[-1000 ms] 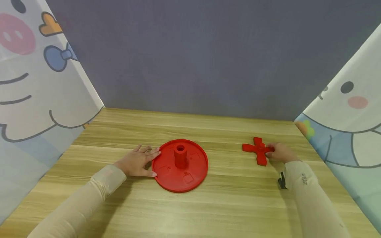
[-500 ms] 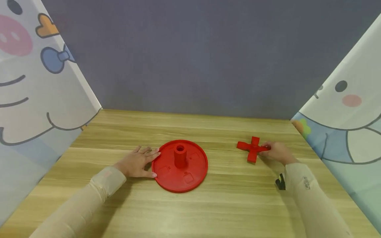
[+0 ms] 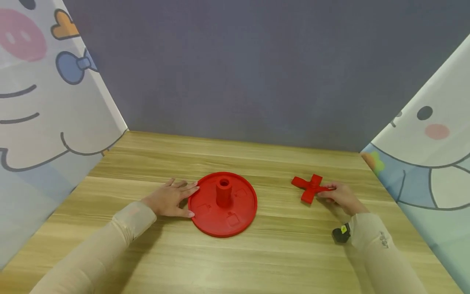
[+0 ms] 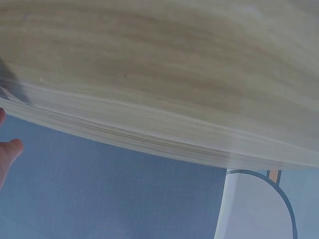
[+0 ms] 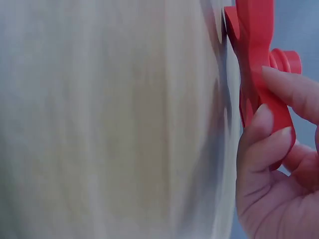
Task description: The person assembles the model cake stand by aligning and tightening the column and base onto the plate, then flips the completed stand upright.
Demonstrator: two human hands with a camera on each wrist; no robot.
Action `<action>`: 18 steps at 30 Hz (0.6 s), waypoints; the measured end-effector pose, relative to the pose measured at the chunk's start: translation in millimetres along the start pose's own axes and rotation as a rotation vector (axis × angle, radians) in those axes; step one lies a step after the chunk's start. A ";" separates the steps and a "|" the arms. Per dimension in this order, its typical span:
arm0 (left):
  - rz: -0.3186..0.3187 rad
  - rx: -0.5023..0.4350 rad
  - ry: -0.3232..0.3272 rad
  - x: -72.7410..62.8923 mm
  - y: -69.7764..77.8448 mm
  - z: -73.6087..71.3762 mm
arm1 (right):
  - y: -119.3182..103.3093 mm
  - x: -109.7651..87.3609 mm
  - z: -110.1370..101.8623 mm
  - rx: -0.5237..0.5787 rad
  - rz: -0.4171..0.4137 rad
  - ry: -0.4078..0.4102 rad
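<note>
"Where did we have the left hand point(image 3: 169, 201)?"
"With its fingers spread, we touched the left edge of the red disc point(image 3: 210, 223) on the tabletop point(image 3: 257, 261)."
"And the right hand point(image 3: 344, 197)?"
"We pinched one arm of the red four-armed cross point(image 3: 310, 190) with it, well right of the disc."

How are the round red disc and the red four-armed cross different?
The round red disc is bigger; the red four-armed cross is smaller. The disc has a tall hollow post, the cross a short knob. The left hand touches the disc; the right hand pinches the cross. Both are red.
</note>
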State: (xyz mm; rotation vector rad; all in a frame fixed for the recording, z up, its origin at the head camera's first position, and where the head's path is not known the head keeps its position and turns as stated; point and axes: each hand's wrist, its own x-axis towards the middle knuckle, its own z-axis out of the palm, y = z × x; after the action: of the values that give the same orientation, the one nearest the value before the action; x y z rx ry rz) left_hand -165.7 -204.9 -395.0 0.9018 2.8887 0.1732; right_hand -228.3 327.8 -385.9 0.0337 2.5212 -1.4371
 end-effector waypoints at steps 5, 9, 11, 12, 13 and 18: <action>0.001 0.005 -0.002 0.9 -1.1 1.3 | 2.1 -1.2 1.9 0.239 0.059 -0.050; 0.004 0.005 0.002 1.1 -1.7 2.1 | 0.8 -3.2 0.9 0.464 0.108 -0.103; 0.005 0.002 0.004 1.4 -2.0 2.1 | -0.1 -5.1 0.7 0.543 0.122 -0.120; 0.005 0.002 0.004 1.5 -2.1 2.0 | -0.4 -5.9 0.7 0.570 0.120 -0.134; 0.004 0.001 0.004 1.5 -2.1 2.1 | -0.8 -6.9 0.7 0.588 0.119 -0.143; 0.000 0.000 -0.001 1.6 -1.5 1.5 | -0.6 -9.9 1.1 0.651 0.104 -0.174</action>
State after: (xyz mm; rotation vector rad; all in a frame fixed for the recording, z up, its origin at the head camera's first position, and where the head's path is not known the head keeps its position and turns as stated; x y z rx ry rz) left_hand -167.6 -205.1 -396.8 0.9022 2.8874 0.1724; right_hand -218.6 327.5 -383.9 0.1416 1.7959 -2.0427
